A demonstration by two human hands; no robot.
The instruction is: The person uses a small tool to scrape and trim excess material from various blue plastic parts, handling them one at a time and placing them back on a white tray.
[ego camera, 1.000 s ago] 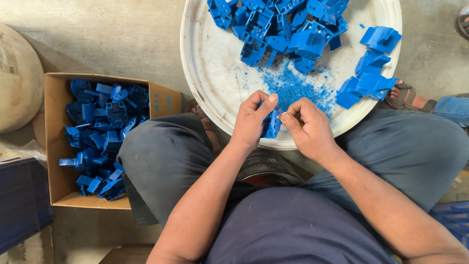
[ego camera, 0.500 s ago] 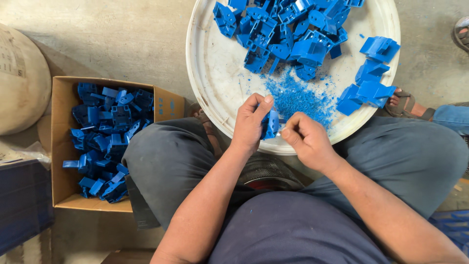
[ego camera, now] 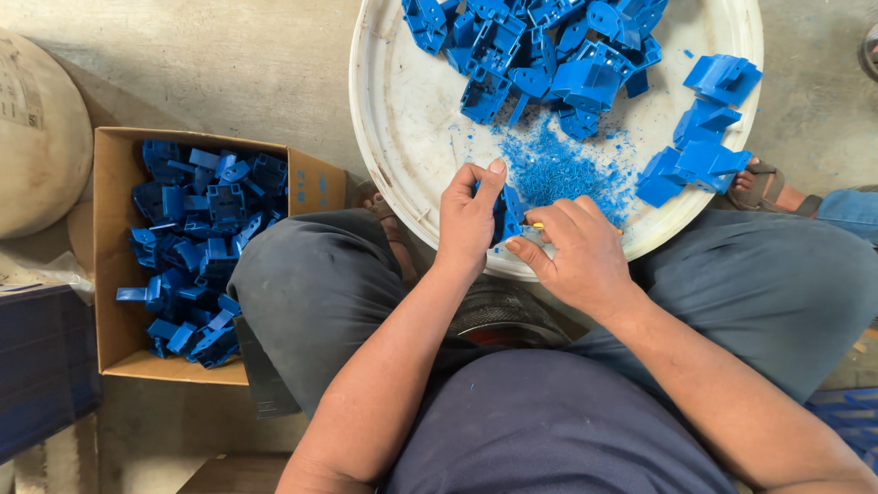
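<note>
My left hand (ego camera: 468, 220) grips a small blue plastic part (ego camera: 508, 212) over the near rim of a large white round tray (ego camera: 407, 119). My right hand (ego camera: 572, 252) is closed on a thin tool with a yellow handle (ego camera: 538, 226), its tip at the part. Blue shavings (ego camera: 560, 169) lie on the tray just beyond my hands. A heap of blue plastic parts (ego camera: 540, 50) fills the tray's far side, and a smaller group of blue parts (ego camera: 700, 151) sits at its right.
A cardboard box (ego camera: 114, 265) with several blue parts stands on the floor at my left knee. A round tan sack (ego camera: 37, 128) is at far left. Another person's sandalled foot (ego camera: 764, 183) shows at right. A dark blue crate (ego camera: 41, 366) sits lower left.
My hands stay together at the tray's near rim. The right hand has shifted slightly along the part; the view has drifted a little.
</note>
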